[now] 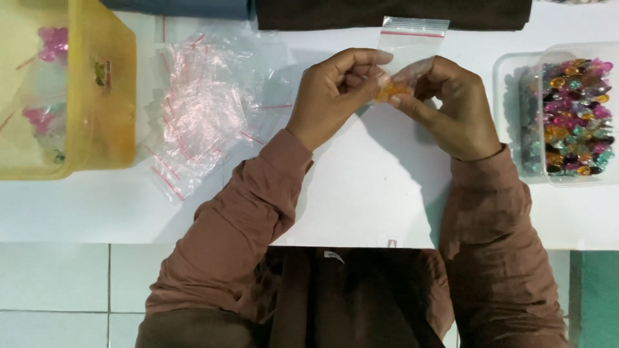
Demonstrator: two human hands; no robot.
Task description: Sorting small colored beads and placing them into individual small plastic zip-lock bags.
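— Over the white table (361, 187), both hands meet: left hand (332, 96) and right hand (451, 106) pinch a small clear zip bag (412, 38) holding orange beads (391, 90).

— Step?

— Filling, I'd judge; closing the strip looks next, needing a firm thumb press.

— Surroundings?

— Spare empty bags (200, 109) left, yellow bin (97, 96) beyond, clear tub of mixed beads (574, 116) right, pale tiled floor (58, 283) below.

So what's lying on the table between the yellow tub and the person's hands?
A loose pile of clear zip bags with red seal strips lies there, beside the yellow tub and short of the left hand; the head view shows it.
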